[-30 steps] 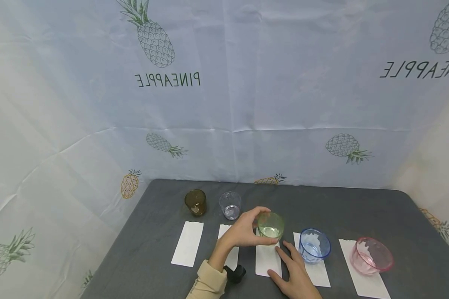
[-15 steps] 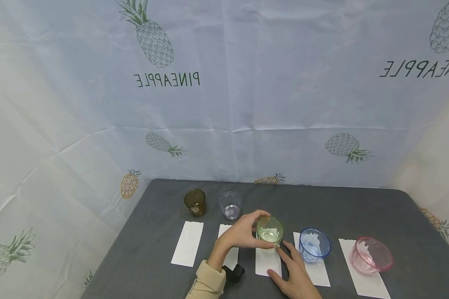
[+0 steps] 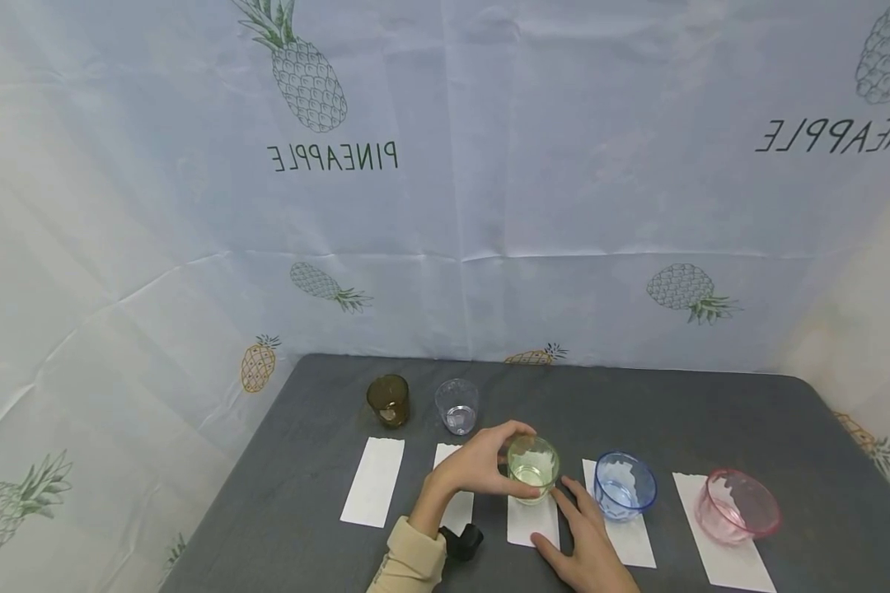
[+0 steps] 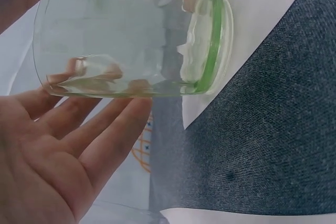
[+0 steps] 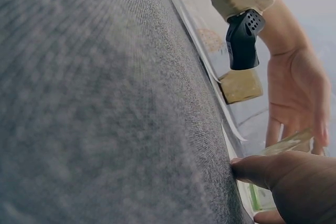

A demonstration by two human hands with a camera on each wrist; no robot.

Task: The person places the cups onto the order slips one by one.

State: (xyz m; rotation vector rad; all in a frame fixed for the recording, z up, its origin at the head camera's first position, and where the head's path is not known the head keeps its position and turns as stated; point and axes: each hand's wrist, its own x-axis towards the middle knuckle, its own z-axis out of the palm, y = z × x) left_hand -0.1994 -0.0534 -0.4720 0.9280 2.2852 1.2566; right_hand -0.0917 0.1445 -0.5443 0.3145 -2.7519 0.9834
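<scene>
My left hand (image 3: 478,465) grips a green-tinted clear glass (image 3: 531,463) by its sides, thumb in front and fingers behind. The glass is upright over the far part of the middle white paper strip (image 3: 532,525). In the left wrist view the thick green base of the glass (image 4: 207,45) is right at the paper, with the fingertips along its wall. My right hand (image 3: 589,548) lies low at the right edge of that strip, fingers spread and fairly straight. Its thumb tip touches the strip's near part, and its forefinger reaches close to the glass.
A blue glass (image 3: 624,487) and a pink glass (image 3: 737,508) stand on paper strips to the right. Behind the left strips stand a brown glass (image 3: 388,401) and a clear glass (image 3: 457,407). A bare paper strip (image 3: 372,482) lies at the left of the dark table (image 3: 282,527).
The left hand has brought the green glass down and slightly toward the front, onto the middle strip's area. The right hand has stayed in place.
</scene>
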